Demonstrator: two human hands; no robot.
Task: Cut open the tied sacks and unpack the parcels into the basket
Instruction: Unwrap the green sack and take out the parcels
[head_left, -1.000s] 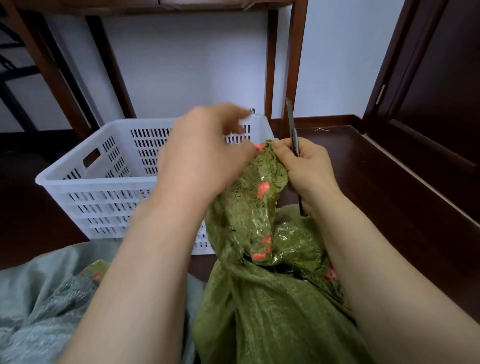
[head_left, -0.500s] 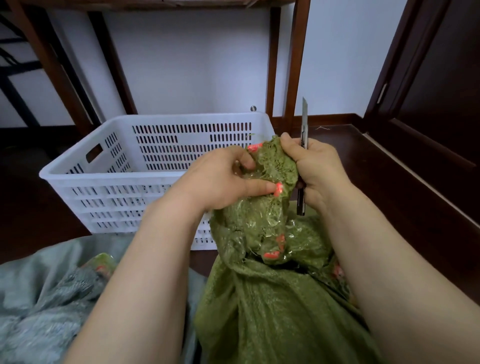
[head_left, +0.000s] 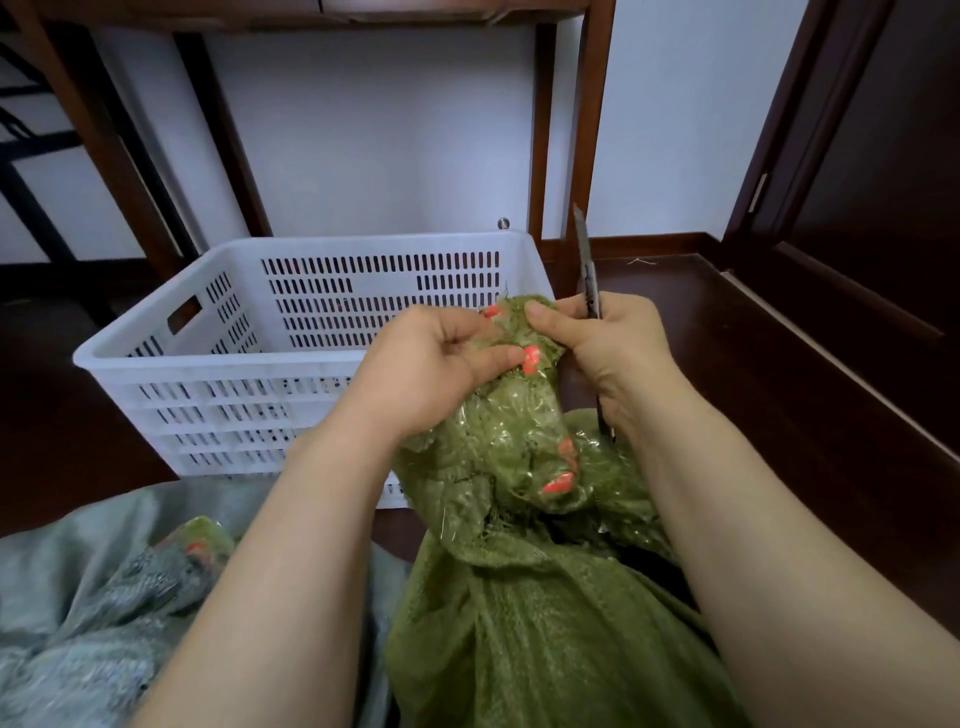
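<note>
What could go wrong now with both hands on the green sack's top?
The right hand holds the knife with its blade out, pointing up, while it also pinches the green sack; a slip could cut the left hand, which grips close beside it.
The parcels inside are hidden, so a deep cut might damage them.

I took this for a room in a home: dark wooden floor (head_left: 717, 374), white wall (head_left: 389, 145) at twelve o'clock, brown furniture legs (head_left: 589, 130) at eleven and one, a dark panelled door (head_left: 883, 182) at two, a white plastic basket (head_left: 218, 359) at ten.
</note>
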